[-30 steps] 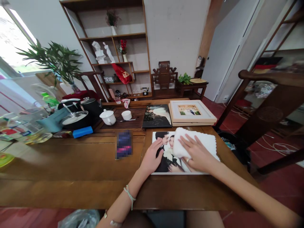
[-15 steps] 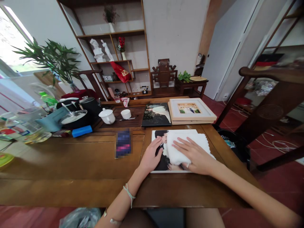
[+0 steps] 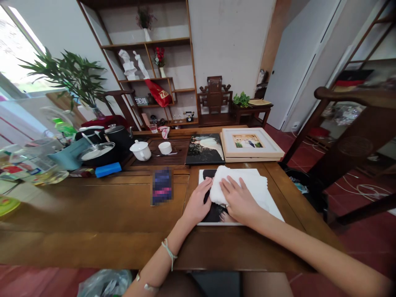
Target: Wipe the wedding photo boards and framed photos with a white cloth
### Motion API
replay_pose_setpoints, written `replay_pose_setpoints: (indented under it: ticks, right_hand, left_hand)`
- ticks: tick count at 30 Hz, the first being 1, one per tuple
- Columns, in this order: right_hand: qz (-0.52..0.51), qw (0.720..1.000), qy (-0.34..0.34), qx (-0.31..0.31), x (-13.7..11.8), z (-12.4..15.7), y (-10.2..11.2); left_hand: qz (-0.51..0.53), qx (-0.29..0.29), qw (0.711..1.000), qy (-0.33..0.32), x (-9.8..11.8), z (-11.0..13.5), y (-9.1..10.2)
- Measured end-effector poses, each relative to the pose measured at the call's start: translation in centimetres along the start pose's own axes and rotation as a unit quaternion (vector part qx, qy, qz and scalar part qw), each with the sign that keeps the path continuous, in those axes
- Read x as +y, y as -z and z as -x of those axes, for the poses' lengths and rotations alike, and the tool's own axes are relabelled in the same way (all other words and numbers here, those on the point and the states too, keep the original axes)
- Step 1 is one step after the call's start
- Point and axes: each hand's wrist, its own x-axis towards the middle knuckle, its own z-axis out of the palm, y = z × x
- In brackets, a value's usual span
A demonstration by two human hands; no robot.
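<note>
A white-edged photo panel (image 3: 216, 215) lies flat on the wooden table right in front of me. My left hand (image 3: 200, 201) rests on its left side, fingers stretched out and together, steadying it. Folded under my right hand (image 3: 239, 198) is a white cloth (image 3: 256, 187), pressed against the panel's upper middle. The fingers of that hand lie spread over the cloth and keep hold of it. Cloth and hands cover much of the picture; dark clothing shows at its left.
Behind the panel lie a dark photo panel (image 3: 206, 149) and stacked pale frames (image 3: 253, 144). A pixelated phone-like object (image 3: 162, 186) sits left of my hands. Farther left are a white lidded cup (image 3: 140, 151), a blue block (image 3: 108, 169) and a black kettle (image 3: 117, 136). A wooden chair (image 3: 349, 136) stands right.
My right hand has slid the white cloth left and away from me across the panel, uncovering its lower right part. My left hand stays in place.
</note>
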Motion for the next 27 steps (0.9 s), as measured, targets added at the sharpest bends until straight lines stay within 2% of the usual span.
replay_pose_setpoints:
  ticks: [5, 10, 13, 16, 19, 22, 24, 27]
  right_hand:
    - [-0.018, 0.999, -0.033, 0.007, 2.7, -0.1, 0.5]
    - [-0.097, 0.994, -0.046, 0.020, 4.8, -3.6, 1.9]
    - [-0.204, 0.977, -0.058, -0.007, 4.5, -6.0, 3.0]
    - [-0.323, 0.942, -0.049, -0.071, 3.1, -7.9, 3.9]
    - [-0.344, 0.934, -0.042, -0.091, 2.0, -8.8, 4.3]
    - [-0.354, 0.930, -0.025, -0.097, 2.2, -8.7, 3.8]
    - [-0.364, 0.927, -0.005, -0.087, 3.3, -8.2, 3.1]
    - [-0.315, 0.949, 0.027, -0.010, 5.8, -7.0, 1.8]
  left_hand:
    - [-0.009, 0.007, 1.000, 0.023, 0.1, 0.0, 0.0]
    - [-0.007, 0.016, 1.000, 0.018, 0.0, 0.0, -0.1]
    - [-0.006, 0.023, 1.000, 0.019, 0.0, 0.0, -0.2]
    - [-0.007, 0.020, 0.999, 0.025, 0.1, 0.0, -0.1]
    - [-0.005, 0.016, 0.999, 0.027, 0.3, 0.0, 0.1]
    - [-0.006, 0.015, 0.999, 0.029, 0.3, 0.0, 0.1]
    - [-0.009, 0.016, 0.999, 0.027, 0.2, 0.0, 0.1]
    - [-0.009, 0.018, 1.000, 0.022, 0.1, 0.0, 0.0]
